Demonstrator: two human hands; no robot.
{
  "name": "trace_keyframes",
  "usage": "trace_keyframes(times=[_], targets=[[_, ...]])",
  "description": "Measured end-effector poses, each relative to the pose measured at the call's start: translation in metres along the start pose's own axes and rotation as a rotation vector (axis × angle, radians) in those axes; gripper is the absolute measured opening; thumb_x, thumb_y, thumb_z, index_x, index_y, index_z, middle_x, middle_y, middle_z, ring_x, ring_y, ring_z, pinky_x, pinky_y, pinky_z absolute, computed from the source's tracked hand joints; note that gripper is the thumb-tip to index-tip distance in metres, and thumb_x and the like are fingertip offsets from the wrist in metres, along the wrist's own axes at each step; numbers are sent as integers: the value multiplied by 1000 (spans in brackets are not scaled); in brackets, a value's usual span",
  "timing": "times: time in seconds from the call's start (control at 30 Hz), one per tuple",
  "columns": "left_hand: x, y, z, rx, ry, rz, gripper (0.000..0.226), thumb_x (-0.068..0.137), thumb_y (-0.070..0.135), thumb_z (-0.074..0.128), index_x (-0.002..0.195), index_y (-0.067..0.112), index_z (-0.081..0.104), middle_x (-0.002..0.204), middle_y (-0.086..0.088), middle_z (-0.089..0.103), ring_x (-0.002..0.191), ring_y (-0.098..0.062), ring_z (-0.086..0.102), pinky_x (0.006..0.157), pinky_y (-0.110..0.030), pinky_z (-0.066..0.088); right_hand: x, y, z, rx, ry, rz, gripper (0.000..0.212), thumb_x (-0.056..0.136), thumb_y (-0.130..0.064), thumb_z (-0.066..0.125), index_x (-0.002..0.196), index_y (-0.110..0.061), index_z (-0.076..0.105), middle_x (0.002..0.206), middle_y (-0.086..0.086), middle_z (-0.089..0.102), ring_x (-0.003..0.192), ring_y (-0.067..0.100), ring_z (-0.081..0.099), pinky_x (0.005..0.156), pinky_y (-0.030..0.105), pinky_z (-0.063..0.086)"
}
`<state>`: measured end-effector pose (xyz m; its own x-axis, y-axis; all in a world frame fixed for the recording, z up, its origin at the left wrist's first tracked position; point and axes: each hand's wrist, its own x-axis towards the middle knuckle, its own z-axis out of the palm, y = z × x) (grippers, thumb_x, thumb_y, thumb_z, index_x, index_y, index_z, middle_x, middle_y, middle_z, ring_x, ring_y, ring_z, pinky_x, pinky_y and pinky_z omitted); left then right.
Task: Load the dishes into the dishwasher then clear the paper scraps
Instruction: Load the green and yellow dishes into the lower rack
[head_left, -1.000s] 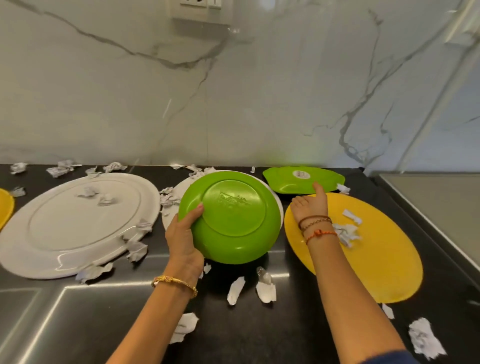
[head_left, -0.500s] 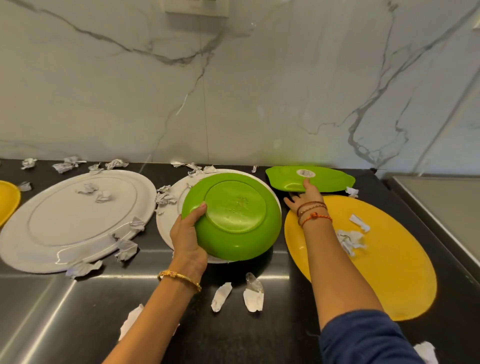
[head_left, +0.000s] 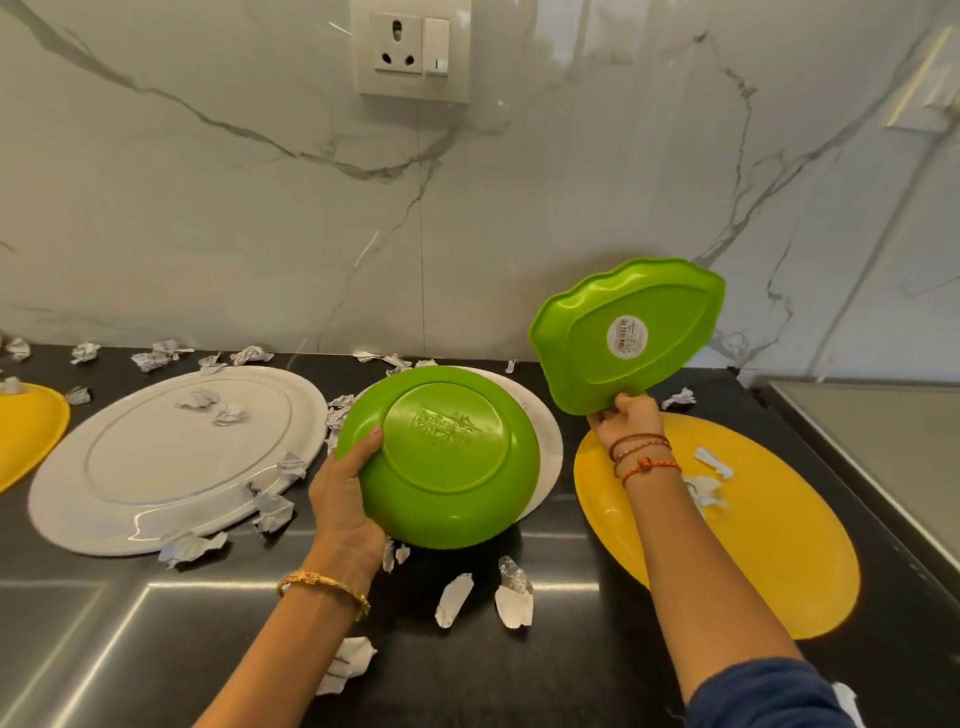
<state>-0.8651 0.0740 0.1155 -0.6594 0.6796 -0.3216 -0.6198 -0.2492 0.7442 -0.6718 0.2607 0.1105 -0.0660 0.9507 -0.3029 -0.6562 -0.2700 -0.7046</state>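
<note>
Above the yellow platter (head_left: 737, 525), my right hand (head_left: 621, 415) now pinches the lifted leaf-shaped green dish (head_left: 628, 338), left hand (head_left: 345, 499) gripping the round green plate (head_left: 441, 457), both dishwasher-ready.

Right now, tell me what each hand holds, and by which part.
Left hand: round green plate, by its left rim. Right hand: leaf-shaped green dish, by its lower edge.

No legible text; sticker (head_left: 627, 336) blurred

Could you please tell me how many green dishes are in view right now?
2: a round green plate held tilted in the left hand, and a wavy-edged green dish lifted by the right hand. None looks hidden.
</note>
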Motion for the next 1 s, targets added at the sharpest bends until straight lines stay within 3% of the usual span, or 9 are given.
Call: trace_keyframes(times=[0.07,0.17,0.23,0.3,0.4,0.53,0.73,0.87,1.0], targets=[[-2,6,-2,1,-33,25,30,81,12,61,111,11,62,101,-8,64,93,-27,59,87,-41,49,-13,-14,0,18,-79,-80,44,73,12,30,81,-20,59,95,5,65,98,28,50,100,48,32],[-6,14,-1,1,-77,26,18,83,14,60,101,15,63,95,-5,64,87,-25,60,83,-38,49,-33,-37,-2,-95,-52,-205,43,87,9,25,84,-18,58,57,-9,69,91,31,55,102,47,35],[-9,15,1,-5,-96,22,25,83,13,60,107,13,62,96,-5,64,86,-25,60,81,-37,49,-50,-45,-4,-156,-70,-215,45,92,2,23,82,-17,62,57,-7,69,87,31,60,88,39,47],[-15,14,2,-15,-127,1,27,83,12,60,110,13,61,98,-7,64,83,-23,60,79,-36,50,-73,-50,-7,-173,-156,-186,57,93,-5,25,67,-17,74,61,-2,71,65,23,67,65,29,54],[-23,7,3,-22,-179,-57,29,82,11,60,110,11,62,105,-11,64,89,-27,61,83,-41,50,-113,-63,-7,-219,-178,-165,64,94,-14,29,46,-15,71,56,1,69,47,16,65,64,30,47],[-34,-10,1,30,-251,-120,24,75,10,64,99,12,65,103,-12,67,101,-33,60,92,-50,47,-163,-65,-26,-220,-54,-184,64,95,-19,33,43,-11,69,49,3,66,41,16,62,51,19,51],[-71,-48,6,62,-337,-142,19,79,-1,57,85,16,63,68,6,72,79,-20,61,66,-33,49,-230,-33,-81,-38,183,-113,52,98,-32,31,65,-9,64,42,6,61,33,15,58,29,16,41],[-101,-64,10,114,-460,-186,19,80,1,57,88,17,64,70,7,73,79,-20,63,70,-35,50,-271,-38,-130,-20,342,-47,49,99,-39,23,67,-9,45,29,3,47,20,11,43,24,10,30],[-136,-88,26,212,-585,-194,18,83,3,57,89,18,64,79,1,72,71,-15,66,67,-33,52,-305,-60,-178,126,432,-190,54,99,-39,23,72,-7,56,39,8,59,29,16,55,24,19,36]])
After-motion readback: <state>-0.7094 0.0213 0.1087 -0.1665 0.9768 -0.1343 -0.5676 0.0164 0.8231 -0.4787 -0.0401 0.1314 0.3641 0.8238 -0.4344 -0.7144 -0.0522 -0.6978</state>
